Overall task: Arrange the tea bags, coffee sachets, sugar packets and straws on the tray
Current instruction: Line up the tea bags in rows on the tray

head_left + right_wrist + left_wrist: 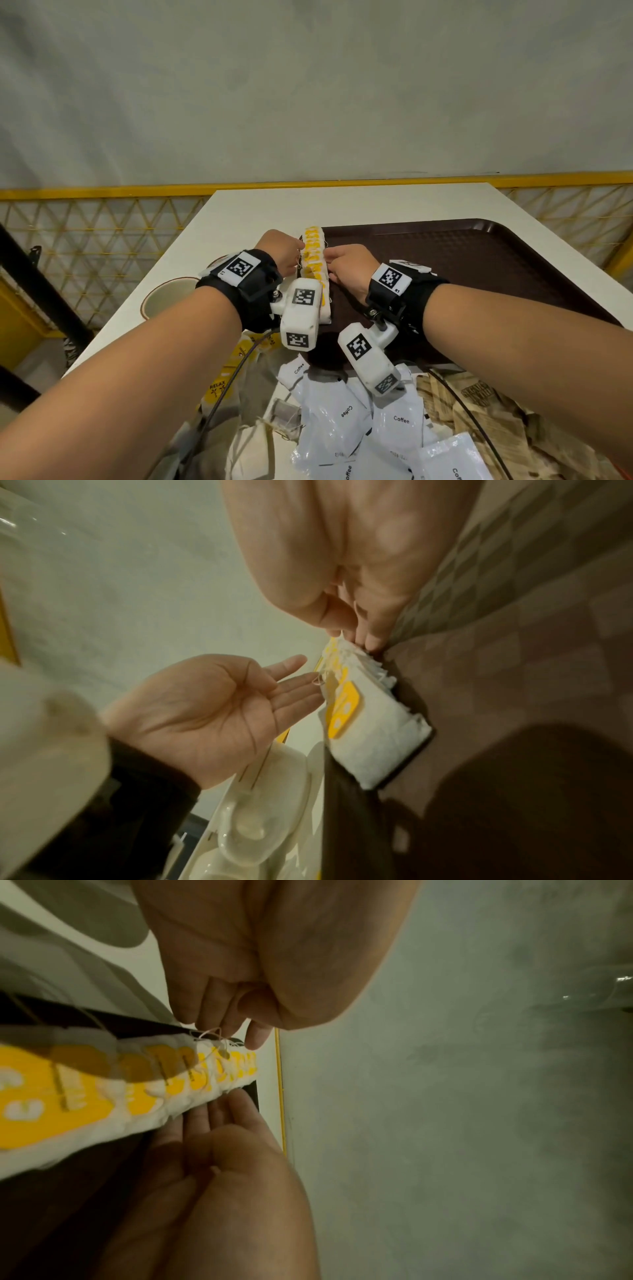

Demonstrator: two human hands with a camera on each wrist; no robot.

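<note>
Working from the left, I see a cream paper cup with a brown rim (pixel 164 296) on the white worktop (pixel 260 209). My left hand (pixel 281 251) has its fingers straight, tips touching the left side of a row of white tea bags with yellow tags (pixel 314 260) standing along the left edge of the dark brown plastic tray (pixel 462 253). My right hand (pixel 346 265) is on the row's other side, fingertips bunched against the bags; I cannot tell whether they pinch anything. Nearer me, white sachets printed "Coffee" (pixel 346 421) lie heaped, with brown paper packets (pixel 479 407) to their right.
</note>
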